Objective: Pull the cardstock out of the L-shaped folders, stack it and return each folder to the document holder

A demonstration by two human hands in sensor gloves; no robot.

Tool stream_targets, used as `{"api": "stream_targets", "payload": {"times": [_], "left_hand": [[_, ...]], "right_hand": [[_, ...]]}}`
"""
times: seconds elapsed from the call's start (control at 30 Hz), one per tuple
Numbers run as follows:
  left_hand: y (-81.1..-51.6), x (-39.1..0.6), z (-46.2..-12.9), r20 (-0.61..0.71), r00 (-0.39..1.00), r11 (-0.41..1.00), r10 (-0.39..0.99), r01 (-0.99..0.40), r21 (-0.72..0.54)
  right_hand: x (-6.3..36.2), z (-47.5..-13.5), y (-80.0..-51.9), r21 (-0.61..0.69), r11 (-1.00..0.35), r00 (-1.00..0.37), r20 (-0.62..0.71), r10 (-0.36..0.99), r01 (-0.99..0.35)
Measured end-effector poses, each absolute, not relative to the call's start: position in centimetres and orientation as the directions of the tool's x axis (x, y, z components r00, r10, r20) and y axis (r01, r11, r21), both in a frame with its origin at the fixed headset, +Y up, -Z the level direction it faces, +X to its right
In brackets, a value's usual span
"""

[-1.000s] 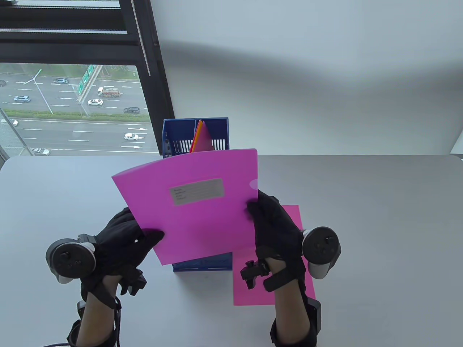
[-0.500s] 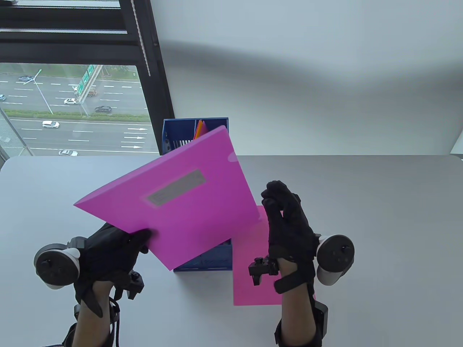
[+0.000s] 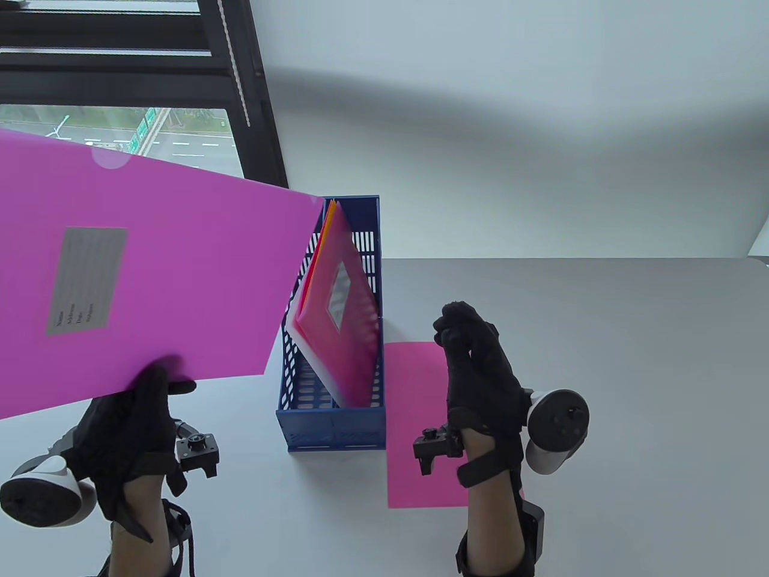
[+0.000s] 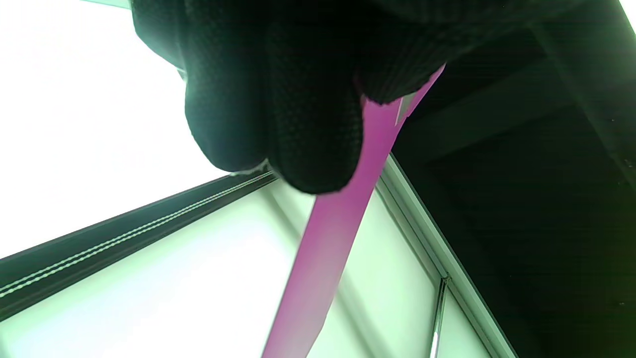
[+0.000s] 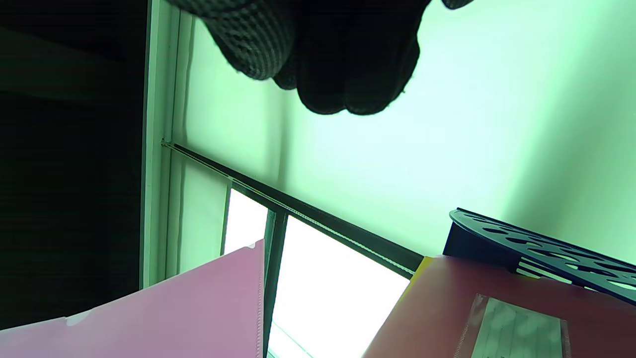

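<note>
Magenta folder (image 3: pixel 150 270) (glossy, flat plastic) pinched in left grip (image 3: pixel 129 433); right grip (image 3: pixel 474 366) loosely curled, empty

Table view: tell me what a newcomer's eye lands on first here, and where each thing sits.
The big magenta folder fills the left side, lifted off the table and pinched at its lower edge by the left hand. Next comes the blue document holder at centre, with more folders leaning inside it. To its right a pink cardstock sheet lies flat on the table, with the right hand above it, holding nothing.
</note>
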State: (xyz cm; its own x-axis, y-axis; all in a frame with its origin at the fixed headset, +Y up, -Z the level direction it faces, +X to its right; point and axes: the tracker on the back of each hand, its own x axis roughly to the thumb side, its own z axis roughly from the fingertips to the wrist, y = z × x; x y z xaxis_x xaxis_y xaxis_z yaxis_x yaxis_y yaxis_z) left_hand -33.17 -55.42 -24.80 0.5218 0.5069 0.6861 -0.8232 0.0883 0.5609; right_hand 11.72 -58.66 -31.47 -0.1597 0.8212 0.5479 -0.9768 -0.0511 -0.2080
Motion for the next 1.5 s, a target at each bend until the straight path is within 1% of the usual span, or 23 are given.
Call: {"api": "stream_targets", "payload": {"times": [0.07,0.2,0.37,0.57,0.83,0.97,1.07,1.27,1.4,1.5], "left_hand": [[-55.4,-33.2,-24.8,0.657,0.559,0.104,0.505,-0.796,0.597],[-56.0,-32.9,-25.8,0.568,0.635,0.211,0.524,-0.743,0.635],[-57.7,-31.8,-28.2,0.485,0.679,0.343,0.552,-0.715,0.609],[-60.0,-30.0,-30.5,0.4,0.735,0.462,0.548,-0.664,0.588],[-63.4,-27.2,-33.1,0.33,0.769,0.581,0.548,-0.633,0.512],[-64.5,-26.4,-33.9,0.285,0.785,0.656,0.55,-0.617,0.434],[-65.1,-26.2,-34.4,0.268,0.797,0.688,0.541,-0.603,0.403],[-66.1,-26.2,-35.1,0.25,0.794,0.721,0.554,-0.607,0.333],[-66.2,-26.3,-35.3,0.256,0.799,0.737,0.544,-0.601,0.309],[-66.0,-26.6,-35.4,0.249,0.819,0.78,0.517,-0.57,0.258]], "right_hand": [[11.7,-31.5,-58.7,-0.209,-0.049,-0.158,0.547,0.822,-0.977],[11.9,-31.5,-58.7,-0.218,-0.044,-0.159,0.543,0.824,-0.975],[12.1,-31.7,-58.9,-0.224,-0.033,-0.151,0.535,0.831,-0.974],[12.0,-31.8,-59.0,-0.226,-0.039,-0.157,0.531,0.832,-0.973],[11.6,-32.0,-59.2,-0.215,-0.055,-0.162,0.521,0.838,-0.975],[11.1,-32.2,-59.4,-0.205,-0.078,-0.175,0.513,0.84,-0.976],[10.9,-32.3,-59.5,-0.201,-0.094,-0.185,0.508,0.841,-0.975],[10.7,-32.5,-59.6,-0.198,-0.101,-0.189,0.502,0.844,-0.975],[10.6,-32.5,-59.6,-0.197,-0.111,-0.197,0.498,0.844,-0.974],[10.3,-32.7,-59.8,-0.197,-0.132,-0.214,0.49,0.845,-0.972]]}}
